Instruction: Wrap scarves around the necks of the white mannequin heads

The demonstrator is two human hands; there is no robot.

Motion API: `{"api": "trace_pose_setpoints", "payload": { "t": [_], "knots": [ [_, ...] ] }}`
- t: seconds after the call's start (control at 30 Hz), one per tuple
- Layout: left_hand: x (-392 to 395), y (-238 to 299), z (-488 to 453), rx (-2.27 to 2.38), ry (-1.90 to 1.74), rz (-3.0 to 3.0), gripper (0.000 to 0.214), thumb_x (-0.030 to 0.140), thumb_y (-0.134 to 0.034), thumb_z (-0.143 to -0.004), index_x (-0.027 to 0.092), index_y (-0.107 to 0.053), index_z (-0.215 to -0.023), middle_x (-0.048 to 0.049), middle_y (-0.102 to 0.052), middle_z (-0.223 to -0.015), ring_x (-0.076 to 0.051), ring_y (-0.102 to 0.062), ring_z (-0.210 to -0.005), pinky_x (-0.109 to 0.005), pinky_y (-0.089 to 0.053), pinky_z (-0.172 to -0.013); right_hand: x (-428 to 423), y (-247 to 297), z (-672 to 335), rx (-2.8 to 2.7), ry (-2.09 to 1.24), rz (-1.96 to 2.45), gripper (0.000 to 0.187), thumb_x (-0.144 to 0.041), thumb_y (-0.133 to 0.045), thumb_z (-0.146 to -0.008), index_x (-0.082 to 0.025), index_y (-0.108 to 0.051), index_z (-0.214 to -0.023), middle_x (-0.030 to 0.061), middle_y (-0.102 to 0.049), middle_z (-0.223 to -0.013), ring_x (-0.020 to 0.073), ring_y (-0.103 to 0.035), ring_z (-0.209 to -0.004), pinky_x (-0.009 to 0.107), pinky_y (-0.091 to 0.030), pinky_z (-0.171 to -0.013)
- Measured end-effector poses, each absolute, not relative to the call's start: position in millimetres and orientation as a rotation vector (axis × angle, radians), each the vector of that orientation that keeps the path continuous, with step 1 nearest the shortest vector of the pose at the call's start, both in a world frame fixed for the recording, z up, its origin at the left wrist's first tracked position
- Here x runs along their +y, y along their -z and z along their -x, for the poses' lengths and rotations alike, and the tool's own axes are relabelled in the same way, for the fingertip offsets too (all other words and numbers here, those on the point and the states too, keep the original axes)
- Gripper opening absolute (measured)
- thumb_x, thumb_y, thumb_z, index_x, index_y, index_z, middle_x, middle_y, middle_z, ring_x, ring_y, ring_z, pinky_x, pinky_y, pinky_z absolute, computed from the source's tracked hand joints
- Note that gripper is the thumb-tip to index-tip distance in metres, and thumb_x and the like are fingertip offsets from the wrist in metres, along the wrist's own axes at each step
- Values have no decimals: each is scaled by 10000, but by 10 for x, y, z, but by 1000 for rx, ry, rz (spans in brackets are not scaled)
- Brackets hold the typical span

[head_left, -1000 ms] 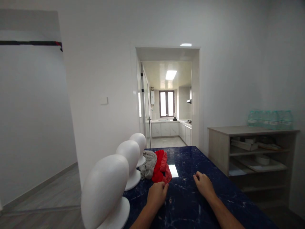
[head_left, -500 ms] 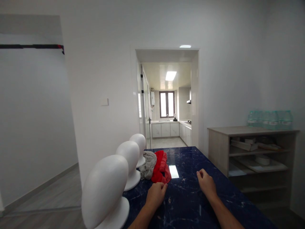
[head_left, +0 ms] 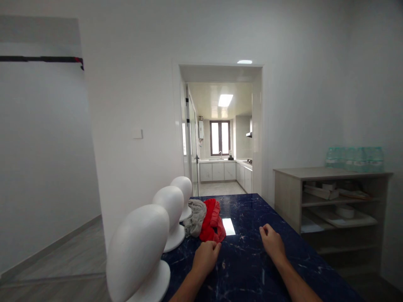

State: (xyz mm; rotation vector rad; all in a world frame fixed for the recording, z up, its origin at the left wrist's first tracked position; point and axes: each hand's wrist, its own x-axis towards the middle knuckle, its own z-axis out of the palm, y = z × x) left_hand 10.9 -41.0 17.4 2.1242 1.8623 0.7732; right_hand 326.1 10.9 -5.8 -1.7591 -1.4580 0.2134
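My left hand [head_left: 206,255] is loosely closed, fingers curled under, at the near edge of a crumpled red cloth item [head_left: 210,220]. Whether it touches the cloth I cannot tell; no held object shows. To the right, my right hand [head_left: 272,242] is also curled closed over the dark blue marbled table [head_left: 244,268], with nothing visible in it. A crumpled grey cloth item [head_left: 193,218] lies against the red one. Along the table's left side stand three white head-shaped forms on round bases: a near one [head_left: 138,247], a middle one [head_left: 170,205] and a far one [head_left: 182,188].
At the right stands a shelf unit [head_left: 288,197] holding trays and papers, with several bottles [head_left: 354,158] on top. A doorway beyond the table opens onto a kitchen with white cabinets [head_left: 218,171]. Grey floor [head_left: 63,256] shows at the left.
The view has shifted very slightly. Both hands, the cloth items and the white forms keep their places.
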Motion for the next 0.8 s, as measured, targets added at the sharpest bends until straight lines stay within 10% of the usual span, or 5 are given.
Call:
{"api": "trace_pose_setpoints", "payload": {
  "t": [0.8],
  "knots": [
    [-412,-171,-106,1852,-756,-2144,483,431,-464,-1064,220,-772,-758,-54,-797,-788,-172,-702,-727,-304,-268,-628,111,71,-3262,-1446,-193,1725,340,-473,-399,-1046,-273,-587,-846,35,-742,-765,221,-710,-761,285,-360,-657]
  ]
}}
